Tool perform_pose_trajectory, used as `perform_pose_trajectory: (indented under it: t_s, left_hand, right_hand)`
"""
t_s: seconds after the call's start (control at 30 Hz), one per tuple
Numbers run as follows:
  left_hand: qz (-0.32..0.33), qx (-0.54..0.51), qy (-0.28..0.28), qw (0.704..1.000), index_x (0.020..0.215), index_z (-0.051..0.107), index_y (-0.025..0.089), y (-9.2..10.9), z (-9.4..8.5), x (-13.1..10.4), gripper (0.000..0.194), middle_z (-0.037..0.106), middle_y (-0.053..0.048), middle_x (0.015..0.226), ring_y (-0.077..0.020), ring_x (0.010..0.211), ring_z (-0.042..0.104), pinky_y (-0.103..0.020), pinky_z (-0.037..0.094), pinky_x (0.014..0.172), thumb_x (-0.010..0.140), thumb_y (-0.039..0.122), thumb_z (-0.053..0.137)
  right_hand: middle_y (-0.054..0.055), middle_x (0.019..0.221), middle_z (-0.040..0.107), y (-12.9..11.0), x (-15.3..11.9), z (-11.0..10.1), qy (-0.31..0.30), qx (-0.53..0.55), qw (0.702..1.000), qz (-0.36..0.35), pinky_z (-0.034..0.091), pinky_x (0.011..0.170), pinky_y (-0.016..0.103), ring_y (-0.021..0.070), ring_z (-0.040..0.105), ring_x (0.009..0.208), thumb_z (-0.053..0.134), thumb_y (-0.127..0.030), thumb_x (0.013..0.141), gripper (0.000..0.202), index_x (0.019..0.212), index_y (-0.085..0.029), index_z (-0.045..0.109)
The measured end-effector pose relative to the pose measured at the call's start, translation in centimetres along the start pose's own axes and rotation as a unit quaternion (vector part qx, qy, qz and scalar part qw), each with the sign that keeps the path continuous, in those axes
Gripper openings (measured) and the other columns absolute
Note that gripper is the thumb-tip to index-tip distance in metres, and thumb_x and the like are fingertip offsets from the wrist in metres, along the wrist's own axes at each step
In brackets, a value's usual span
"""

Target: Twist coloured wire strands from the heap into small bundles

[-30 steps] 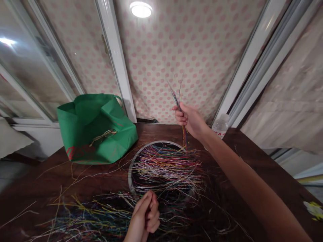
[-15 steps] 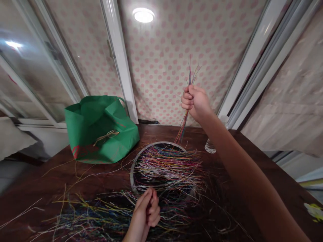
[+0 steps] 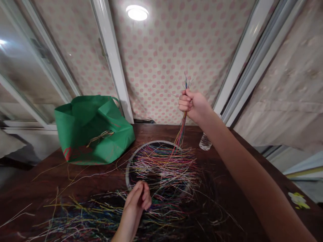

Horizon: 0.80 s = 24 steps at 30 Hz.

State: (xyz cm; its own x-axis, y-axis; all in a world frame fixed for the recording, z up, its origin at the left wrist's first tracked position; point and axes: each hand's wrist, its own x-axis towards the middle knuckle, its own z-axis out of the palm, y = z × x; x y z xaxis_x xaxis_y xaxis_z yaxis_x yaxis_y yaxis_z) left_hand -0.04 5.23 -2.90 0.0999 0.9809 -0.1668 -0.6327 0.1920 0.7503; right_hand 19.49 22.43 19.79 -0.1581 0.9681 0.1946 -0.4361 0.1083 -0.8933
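Observation:
Raised above the far side of the table, my right hand (image 3: 193, 103) is closed in a fist around a bundle of thin coloured wires (image 3: 181, 131). Short ends stick out above the fist, and the long ends hang down to the round grey-rimmed tray (image 3: 127, 173). Many loose wires (image 3: 164, 163) lie crosswise over that tray. Low in the view, my left hand (image 3: 139, 196) is closed with curled fingers at the tray's near edge; whatever it pinches is hidden. Around and below it spreads another heap of wires (image 3: 88, 216) on the table.
A green bag (image 3: 97, 129) stands open at the back left, with a tan tied cord (image 3: 100, 137) on it. A clear plastic bottle (image 3: 205, 142) is partly behind my right forearm. On the dark wooden table (image 3: 242, 168), a yellow and white item (image 3: 299, 200) lies far right.
The view has shifted slightly right. My right fist is a little lower, and less of the bundle shows above it. My left hand stays closed near the tray's edge.

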Motion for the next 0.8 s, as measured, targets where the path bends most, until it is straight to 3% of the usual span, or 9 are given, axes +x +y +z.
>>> perform_pose_trajectory:
  t_s: [0.17, 0.27, 0.33, 0.4, 0.47, 0.57, 0.67, 0.73, 0.8]
  left_hand:
    - [0.053, 0.114, -0.049, 0.991, 0.088, 0.069, 0.013, 0.9, 1.5, 0.2, 0.032, 0.065, -0.008, 0.085, -0.0189, 0.078, 0.055, -0.029, 0.041, 0.073, 0.077, 0.044, 0.068]
    - [0.004, 0.123, -0.125, 0.985, 0.109, 0.066, 0.015, 0.8, 3.0, -0.3, 0.055, 0.067, -0.015, 0.108, -0.0282, 0.103, 0.055, -0.035, 0.038, 0.086, 0.074, 0.057, 0.065]
    - [-0.032, 0.095, -0.194, 0.976, 0.119, 0.061, 0.017, 0.6, 4.0, -1.2, 0.063, 0.067, -0.015, 0.113, -0.0297, 0.110, 0.054, -0.039, 0.035, 0.092, 0.077, 0.064, 0.057]
    - [-0.084, 0.057, -0.251, 0.963, 0.127, 0.053, 0.015, 0.5, 4.9, -2.4, 0.061, 0.066, -0.016, 0.117, -0.0298, 0.115, 0.053, -0.043, 0.030, 0.099, 0.087, 0.060, 0.041]
    - [-0.134, 0.019, -0.271, 0.953, 0.127, 0.050, 0.011, 0.5, 5.7, -3.6, 0.057, 0.067, -0.018, 0.114, -0.0296, 0.114, 0.055, -0.046, 0.028, 0.101, 0.094, 0.053, 0.029]
    - [-0.168, -0.016, -0.265, 0.950, 0.117, 0.055, 0.009, 0.0, 6.3, -4.7, 0.046, 0.070, -0.017, 0.098, -0.0267, 0.098, 0.064, -0.044, 0.038, 0.094, 0.097, 0.043, 0.032]
    - [-0.187, -0.023, -0.243, 0.952, 0.104, 0.058, 0.012, -0.8, 6.2, -5.2, 0.035, 0.066, -0.007, 0.069, -0.0193, 0.067, 0.066, -0.034, 0.049, 0.071, 0.095, 0.040, 0.039]
    - [-0.219, -0.024, -0.245, 0.944, 0.094, 0.058, 0.015, -1.3, 6.0, -5.3, 0.030, 0.049, 0.004, 0.051, -0.0091, 0.040, 0.049, -0.023, 0.045, 0.049, 0.094, 0.041, 0.043]
    - [-0.250, -0.020, -0.251, 0.935, 0.084, 0.055, 0.016, -1.7, 5.8, -5.4, 0.027, 0.031, 0.010, 0.046, -0.0027, 0.032, 0.023, -0.015, 0.028, 0.036, 0.092, 0.041, 0.048]
  right_hand:
    - [-0.008, 0.049, 0.020, -0.1, -2.8, 0.2, -0.011, 0.019, 0.999, 0.044, 0.013, 0.035, 0.016, 0.0059, 0.011, 0.039, 0.023, -0.015, 0.099, 0.040, 0.063, -0.018, 0.040]
    - [-0.008, 0.050, 0.020, 0.8, -4.7, 0.4, -0.016, 0.044, 0.997, 0.066, 0.012, 0.035, 0.015, 0.0055, 0.010, 0.040, 0.025, -0.016, 0.100, 0.040, 0.063, -0.017, 0.041]
    - [-0.009, 0.050, 0.020, 1.9, -5.9, 0.3, -0.014, 0.063, 0.995, 0.079, 0.012, 0.035, 0.015, 0.0056, 0.009, 0.041, 0.025, -0.016, 0.100, 0.040, 0.064, -0.017, 0.042]
    - [-0.009, 0.050, 0.020, 3.1, -6.8, 0.0, -0.011, 0.081, 0.992, 0.091, 0.012, 0.035, 0.016, 0.0058, 0.009, 0.041, 0.025, -0.016, 0.099, 0.040, 0.064, -0.017, 0.042]
    - [-0.008, 0.050, 0.020, 4.2, -7.5, -0.4, -0.005, 0.098, 0.990, 0.100, 0.012, 0.036, 0.016, 0.0058, 0.009, 0.041, 0.025, -0.015, 0.099, 0.039, 0.063, -0.016, 0.043]
    - [-0.008, 0.051, 0.020, 5.3, -8.3, -1.3, 0.010, 0.118, 0.987, 0.107, 0.012, 0.036, 0.016, 0.0063, 0.009, 0.042, 0.027, -0.015, 0.098, 0.039, 0.063, -0.017, 0.043]
    - [-0.008, 0.051, 0.020, 6.0, -9.1, -2.2, 0.028, 0.136, 0.984, 0.112, 0.012, 0.036, 0.017, 0.0068, 0.009, 0.042, 0.028, -0.015, 0.098, 0.039, 0.062, -0.017, 0.043]
    - [-0.008, 0.051, 0.021, 6.4, -9.6, -2.9, 0.039, 0.148, 0.982, 0.114, 0.011, 0.035, 0.018, 0.0069, 0.008, 0.043, 0.028, -0.016, 0.098, 0.038, 0.062, -0.017, 0.043]
    - [-0.007, 0.052, 0.022, 6.8, -10.1, -3.5, 0.048, 0.161, 0.979, 0.114, 0.012, 0.035, 0.018, 0.0070, 0.009, 0.043, 0.029, -0.017, 0.097, 0.038, 0.063, -0.017, 0.044]
